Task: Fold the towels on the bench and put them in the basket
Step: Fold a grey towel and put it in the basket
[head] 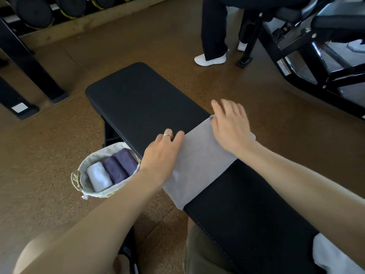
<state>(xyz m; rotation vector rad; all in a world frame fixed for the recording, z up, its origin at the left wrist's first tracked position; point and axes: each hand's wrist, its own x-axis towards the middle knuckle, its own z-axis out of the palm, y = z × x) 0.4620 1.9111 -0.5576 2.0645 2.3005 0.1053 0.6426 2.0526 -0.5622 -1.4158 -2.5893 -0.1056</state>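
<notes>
— Where's the towel (199, 161)?
— Laid flat across the counter (142, 99), its near end hanging over the edge.
— And the hands?
— Both flat on it: left hand (163, 153) and right hand (231, 127), fingers straight.
— The basket (79, 178)?
— On the floor, left of the counter, holding three folded towels.

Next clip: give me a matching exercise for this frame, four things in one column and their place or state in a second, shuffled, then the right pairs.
Things:
1. grey towel
2. basket
3. purple towels
4. left hand

Places or states:
A. folded, inside the basket
B. spread flat across the bench
C. on the floor beside the bench
D. fingers straight, resting on the towel's edge

Pairs: 1-B, 2-C, 3-A, 4-D
</notes>
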